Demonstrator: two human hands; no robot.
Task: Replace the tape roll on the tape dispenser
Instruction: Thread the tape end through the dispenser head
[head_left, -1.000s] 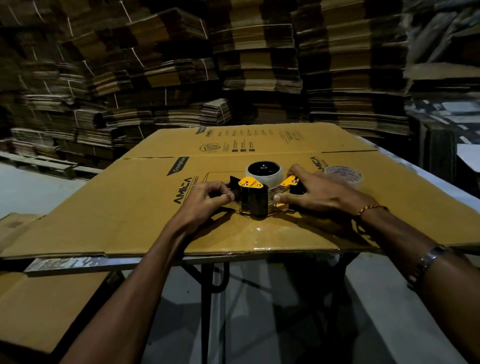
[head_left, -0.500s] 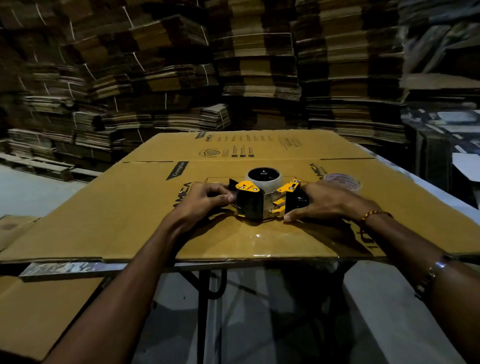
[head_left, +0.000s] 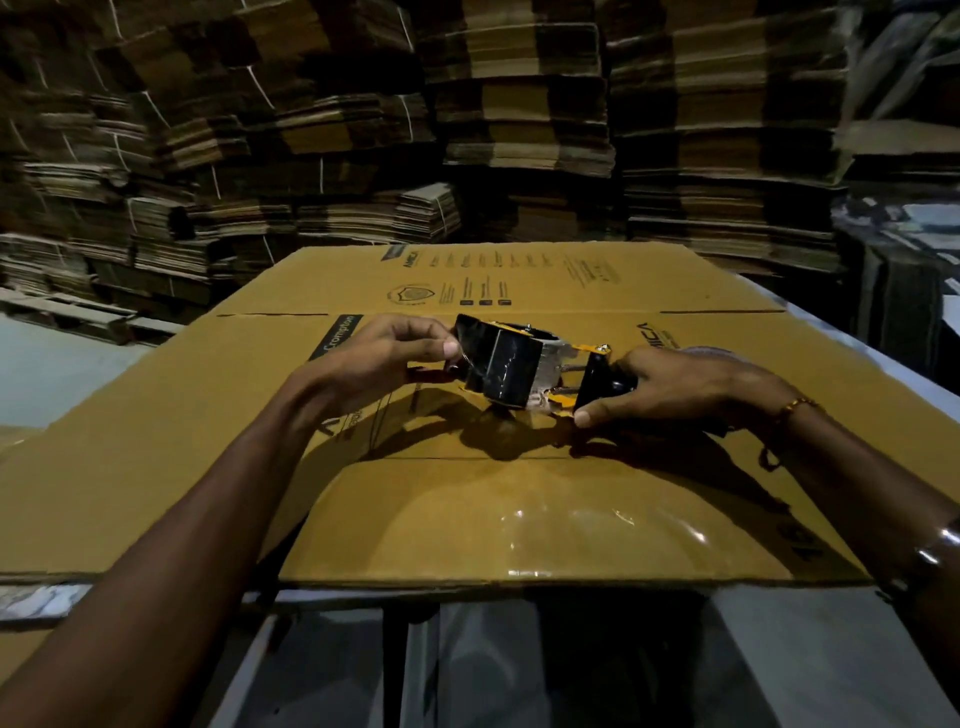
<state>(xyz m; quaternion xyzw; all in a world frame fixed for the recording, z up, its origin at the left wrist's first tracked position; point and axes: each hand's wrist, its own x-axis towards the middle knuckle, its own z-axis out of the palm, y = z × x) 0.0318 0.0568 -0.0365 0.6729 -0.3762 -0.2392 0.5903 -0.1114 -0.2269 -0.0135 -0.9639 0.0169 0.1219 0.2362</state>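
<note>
On the flattened cardboard box (head_left: 519, 519) ringed by carton stacks (head_left: 519, 104), your left hand (head_left: 384, 358) pinches the tape dispenser (head_left: 519, 371) front, right hand (head_left: 691, 384) grips its handle, near edge close.

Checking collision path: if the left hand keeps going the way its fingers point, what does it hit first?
The tape dispenser: the left hand points right and already pinches its front end. Beyond that, the right hand at the handle.

Cardboard warehouse: bundled flattened-carton stacks (head_left: 519, 130) along walls, flat carton (head_left: 467, 519) as worktop.
</note>
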